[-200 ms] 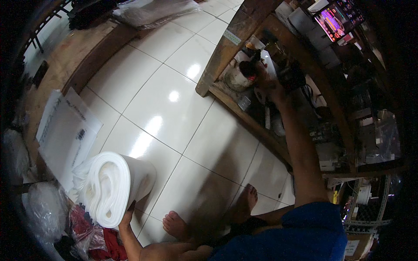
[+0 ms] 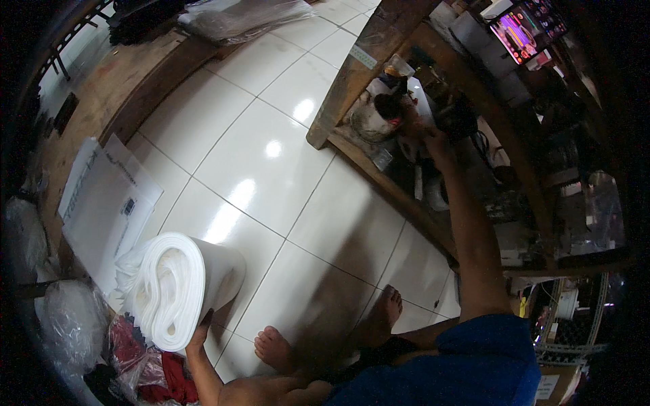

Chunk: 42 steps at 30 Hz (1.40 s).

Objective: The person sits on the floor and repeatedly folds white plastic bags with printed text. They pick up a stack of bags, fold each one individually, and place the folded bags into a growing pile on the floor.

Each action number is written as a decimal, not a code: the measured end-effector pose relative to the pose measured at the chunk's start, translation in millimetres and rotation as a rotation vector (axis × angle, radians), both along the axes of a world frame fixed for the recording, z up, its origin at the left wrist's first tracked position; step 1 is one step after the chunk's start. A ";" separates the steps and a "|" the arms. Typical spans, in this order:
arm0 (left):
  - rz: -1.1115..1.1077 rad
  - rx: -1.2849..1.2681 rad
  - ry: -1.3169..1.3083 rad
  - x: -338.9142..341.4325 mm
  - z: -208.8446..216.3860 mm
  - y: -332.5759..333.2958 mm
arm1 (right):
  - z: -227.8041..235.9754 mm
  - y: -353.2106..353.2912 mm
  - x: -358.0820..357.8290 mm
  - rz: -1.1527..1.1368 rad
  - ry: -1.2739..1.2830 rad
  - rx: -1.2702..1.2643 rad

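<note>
Clearly, in the head view, the left hand (image 2: 198, 333) is at the near left, with its fingers against the near side of a thick white roll (image 2: 215, 271). The hand steadies or grips this roll; how firmly cannot be told, since the fingers are partly hidden behind it. The roll is tilted, its loosely wound end facing up and left, and whether its far end touches the floor cannot be made out. Thin clear plastic (image 2: 128, 271) bunches at its left side.

The right arm stretches to the far right, where the right hand (image 2: 435, 141) reaches in over a cluttered wooden shelf (image 2: 393, 196). It is dark there, so whether that hand is open or closed on something cannot be told. Just left of it are a dark rounded object (image 2: 388, 105) and a pale tub (image 2: 369, 123); a lit screen (image 2: 525, 34) stands farther right.

On the left, flat whitish sheets (image 2: 101, 210) lean beside a wooden bench (image 2: 101, 84). Nearer, left of the roll, are a clear plastic bundle (image 2: 73, 314) and red cloth (image 2: 172, 379). White floor tiles (image 2: 237, 155) spread between bench and shelf, with two bare feet (image 2: 274, 346) on the near part.
</note>
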<state>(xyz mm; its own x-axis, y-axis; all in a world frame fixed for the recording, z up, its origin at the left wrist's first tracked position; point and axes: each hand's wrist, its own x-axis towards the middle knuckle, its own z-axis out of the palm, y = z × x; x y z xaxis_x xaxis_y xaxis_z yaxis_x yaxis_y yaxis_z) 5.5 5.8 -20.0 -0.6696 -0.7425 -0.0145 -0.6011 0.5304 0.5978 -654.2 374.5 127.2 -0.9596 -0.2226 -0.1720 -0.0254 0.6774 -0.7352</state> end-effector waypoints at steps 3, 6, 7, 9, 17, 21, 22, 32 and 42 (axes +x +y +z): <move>0.072 0.178 0.116 -7.7 15.2 0.1 | -14.7 27.8 -7.6 0.143 0.052 -0.047; 0.082 0.319 0.131 -14.4 32.8 -3.8 | -15.1 31.3 -7.3 0.206 0.038 -0.038; 0.100 0.344 0.143 -16.2 38.3 -3.3 | -14.8 25.6 -2.9 0.219 0.047 -0.018; 0.140 0.394 0.168 -20.7 48.6 -0.9 | -14.9 16.5 4.3 0.193 0.068 0.042; 0.066 0.274 0.139 -17.4 38.8 -3.1 | -44.9 29.4 -20.2 0.138 0.177 0.030; 0.061 0.261 0.185 -14.7 45.6 -3.2 | -48.7 18.4 -20.3 0.149 -0.130 -0.231; 0.084 0.281 0.174 -13.3 47.0 -3.5 | -46.4 10.4 -22.7 0.179 -0.108 -0.130; 0.099 0.263 0.157 -2.8 30.6 -5.5 | -77.1 -8.0 -31.8 0.223 0.372 0.128; -0.053 0.122 -0.051 -2.5 13.4 -6.9 | -31.6 16.5 -22.6 0.241 0.116 0.077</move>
<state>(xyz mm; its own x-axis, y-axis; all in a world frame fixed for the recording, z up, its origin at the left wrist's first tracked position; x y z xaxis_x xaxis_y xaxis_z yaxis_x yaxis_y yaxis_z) 3.0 -1.1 -6.7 -0.7039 -0.6968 -0.1377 -0.6054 0.4873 0.6292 -676.7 391.0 95.6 -0.8949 -0.4373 -0.0891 -0.2737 0.6956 -0.6643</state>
